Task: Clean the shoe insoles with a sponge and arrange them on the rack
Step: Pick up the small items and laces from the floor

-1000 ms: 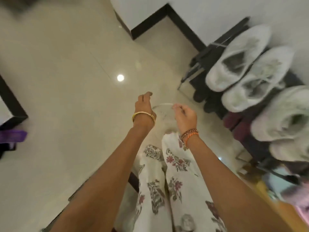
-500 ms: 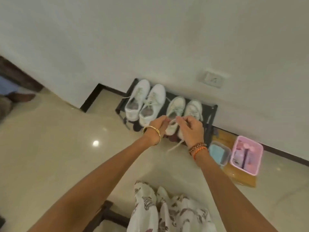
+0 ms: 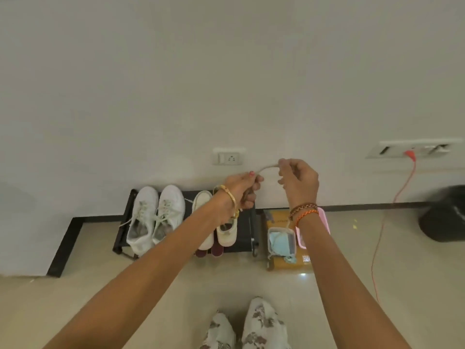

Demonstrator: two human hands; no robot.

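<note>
Legs: white floral-print trouser legs [image 3: 254, 326] at the bottom edge, nearest the camera, on the glossy beige tiled floor [image 3: 75, 298].
Left hand: the left hand [image 3: 242, 190], with a gold bangle at the wrist, is curled round one end of a thin off-white shoelace [image 3: 268, 168]; fingers folded under, thumb on top.
Right hand: the right hand [image 3: 299, 182], with braided orange and brown thread bands at the wrist, pinches the other end of the same lace between thumb and fingertips.
Lace axis: the short span between the two grips runs roughly left to right, arched upward, higher at the right hand; it hangs in the air in front of the wall.
Below the left grip: low black metal shoe rack [image 3: 249, 222] against the wall; a cream sneaker pair [image 3: 226, 235] lies heel toward the camera, toes to the wall, partly hidden by the left forearm.
Left of the grip: white laced sneaker pair [image 3: 153, 217] on the same rack, same heading, laces loose.
Insoles: none can be told apart from the shoes.
Below the right grip: clear plastic box holding light blue cloth [image 3: 281, 244] on a yellow cardboard box [image 3: 276, 217], just right of the rack's edge; a pink tub [image 3: 324, 220] is mostly hidden by the right wrist.
Open room: bare floor between legs and rack.
Beyond the grip: white wall with a white socket plate [image 3: 229, 156].
</note>
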